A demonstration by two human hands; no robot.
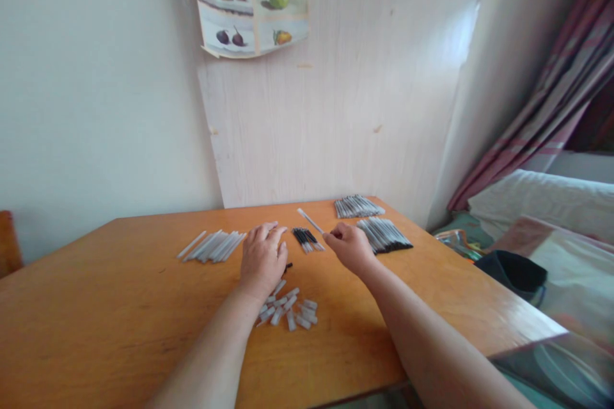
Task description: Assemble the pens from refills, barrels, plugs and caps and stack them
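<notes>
My right hand (351,244) is closed, pinching one end of a slim translucent tube (311,220) that points away to the upper left. Over the table, my left hand (263,254) has its fingers stretched forward and the thumb apart, with nothing visible in it. A small black piece (288,267) lies beside its palm. Between the hands is a row of short black pieces with pale tips (307,239). Nearer to me, a loose heap of small translucent caps (290,314) is partly hidden by my left forearm.
Clear tubes (213,246) lie left of my left hand. Beyond my right hand are black-ended tubes (384,234) and another bundle (357,206) at the back of the wooden table (119,307). A wall stands behind; a dark open container (511,275) sits off the right edge.
</notes>
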